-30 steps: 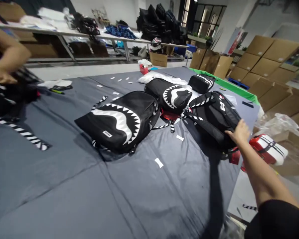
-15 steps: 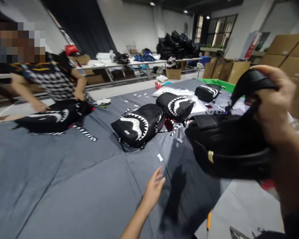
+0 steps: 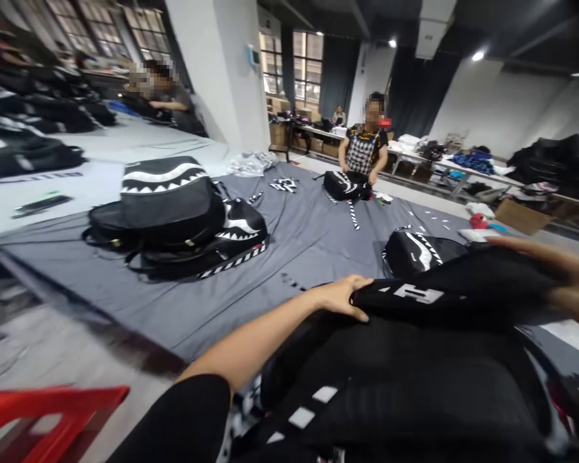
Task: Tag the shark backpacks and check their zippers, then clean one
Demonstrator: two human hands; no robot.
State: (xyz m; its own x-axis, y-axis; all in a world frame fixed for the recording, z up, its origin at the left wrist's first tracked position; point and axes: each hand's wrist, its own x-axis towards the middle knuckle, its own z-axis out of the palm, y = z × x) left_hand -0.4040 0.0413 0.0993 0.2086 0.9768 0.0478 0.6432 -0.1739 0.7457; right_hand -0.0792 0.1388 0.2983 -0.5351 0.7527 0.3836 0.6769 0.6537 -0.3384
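Observation:
A large black backpack (image 3: 415,379) with white patches fills the lower right, close to me. At the near end of its raised black fabric part with a white mark, my left hand (image 3: 345,297) grips the edge, thumb below and fingers above. My right hand (image 3: 567,276) is blurred at the right edge of the view, on the other end of that same part, and seems closed around it. Just beyond lies another black backpack (image 3: 415,251) with a white shark-mouth print, partly covered by the raised fabric.
Stacked shark-mouth backpacks (image 3: 174,193) rest on the grey tablecloth (image 3: 309,238) to the left. A co-worker (image 3: 364,151) handles a backpack (image 3: 345,185) across the table. A red stool (image 3: 53,418) stands at lower left. More backpacks (image 3: 24,148) lie on a white table.
My view has swung left. The black backpack has come from the right to in front of me, and my left hand, free before, now grips it.

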